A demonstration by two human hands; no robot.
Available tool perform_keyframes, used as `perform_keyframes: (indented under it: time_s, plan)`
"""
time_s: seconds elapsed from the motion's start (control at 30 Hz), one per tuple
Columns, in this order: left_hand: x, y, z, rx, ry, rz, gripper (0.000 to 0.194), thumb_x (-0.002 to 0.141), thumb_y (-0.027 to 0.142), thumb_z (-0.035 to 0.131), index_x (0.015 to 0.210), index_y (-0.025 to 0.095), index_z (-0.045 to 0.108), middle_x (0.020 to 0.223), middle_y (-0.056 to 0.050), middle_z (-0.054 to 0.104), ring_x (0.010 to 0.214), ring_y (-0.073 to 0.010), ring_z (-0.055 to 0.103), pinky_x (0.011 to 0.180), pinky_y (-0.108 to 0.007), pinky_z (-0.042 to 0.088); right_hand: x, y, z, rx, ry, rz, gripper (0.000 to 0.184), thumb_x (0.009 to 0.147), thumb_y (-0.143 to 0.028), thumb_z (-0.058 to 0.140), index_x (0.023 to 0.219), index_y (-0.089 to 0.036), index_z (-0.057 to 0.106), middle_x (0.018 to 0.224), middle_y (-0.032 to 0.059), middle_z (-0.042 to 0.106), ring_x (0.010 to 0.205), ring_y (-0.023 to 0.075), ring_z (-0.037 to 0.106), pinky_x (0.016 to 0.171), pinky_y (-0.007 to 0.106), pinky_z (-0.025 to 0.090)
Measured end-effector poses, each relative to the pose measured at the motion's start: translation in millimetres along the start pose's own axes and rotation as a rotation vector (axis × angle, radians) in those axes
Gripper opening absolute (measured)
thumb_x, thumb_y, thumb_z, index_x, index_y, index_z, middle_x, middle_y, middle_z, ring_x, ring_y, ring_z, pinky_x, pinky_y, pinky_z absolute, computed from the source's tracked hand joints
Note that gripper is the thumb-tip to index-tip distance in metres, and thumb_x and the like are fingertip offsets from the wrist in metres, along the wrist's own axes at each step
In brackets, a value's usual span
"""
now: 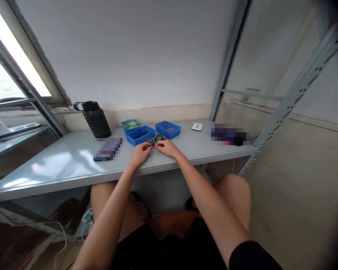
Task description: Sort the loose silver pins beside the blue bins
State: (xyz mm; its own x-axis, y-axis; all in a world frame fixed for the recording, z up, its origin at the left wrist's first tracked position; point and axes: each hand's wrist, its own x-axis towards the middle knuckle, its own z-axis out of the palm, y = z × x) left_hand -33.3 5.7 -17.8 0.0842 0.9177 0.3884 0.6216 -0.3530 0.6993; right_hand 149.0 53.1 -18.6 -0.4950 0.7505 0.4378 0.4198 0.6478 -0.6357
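Note:
My left hand and my right hand are close together over the front part of the grey shelf table. Thumb and fingers are pinched in each hand; what sits between the fingertips is too small to make out. Just beyond the fingertips lies a pile of small black and silver metal pieces. Behind my left hand stands a blue bin with dark small parts inside. Another blue bin, behind my right hand, holds small silvery parts.
A blue box with green contents stands behind the left bin. On the left are a black water bottle and a blurred-out flat object. Rightward lie a small white square item and another blurred-out object. Metal posts frame the table.

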Motion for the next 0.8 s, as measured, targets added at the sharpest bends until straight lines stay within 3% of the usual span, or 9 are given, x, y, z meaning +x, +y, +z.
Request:
perform_keyframes:
  time_s: [0.47,0.8]
  plan:
    - [-0.5,4.6,-0.8,-0.031,0.029,0.015,0.014,0.081,0.029,0.058,0.084,0.016,0.064,0.083,-0.004,0.069,0.076,-0.0176,0.063,0.073,-0.030,0.047,-0.8,-2.1,-0.3,-0.006,-0.014,-0.005,0.018,0.086,-0.023,0.055,0.089,-0.019,0.072,0.090,0.0038,0.072,0.082,0.0158,0.062,0.075,0.024,0.042]
    - [-1.7,-0.8,2.1,-0.055,0.016,-0.003,0.011,0.081,0.026,0.060,0.081,0.016,0.057,0.073,0.001,0.064,0.067,-0.0144,0.060,0.066,-0.028,0.047,-3.1,-8.3,-2.2,0.017,0.033,0.022,0.027,0.089,-0.037,0.054,0.081,-0.017,0.069,0.082,0.0033,0.070,0.076,0.0143,0.059,0.071,0.024,0.040]
